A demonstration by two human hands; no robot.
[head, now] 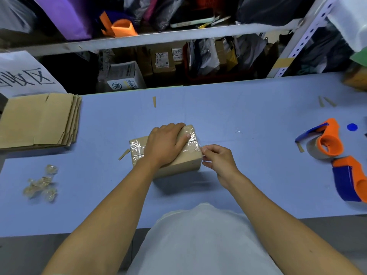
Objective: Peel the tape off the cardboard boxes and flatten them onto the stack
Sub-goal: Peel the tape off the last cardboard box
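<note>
I have one box (164, 151) in front of me, mid-table (238, 108), and it is whole: closed, upright on its base, clear tape (190, 144) shining across its top and down the right end. My left hand (165, 144) lies flat over the top, fingers stretched toward the far edge and pressing it down so it cannot slide. My right hand (216, 157) is at the box's right end, thumb and forefinger pinched tight on what looks like the loose edge of the tape; the film is too clear for me to be sure how much of it I have hold of.

Judging by what lies around me, I am partway through. To the left, near the table's far edge, the stack (39, 120) of flattened boxes holds several sheets, well apart from the box. Nearer me on the left sit a few crumpled tape wads (41, 183), which I take to be strips from boxes already done.

For this box, nearly everything is left: I must strip the tape from the top and from the left end, where more film shows, open the seams, press it flat, and carry it to the stack. I see no other taped box waiting on the table.
</note>
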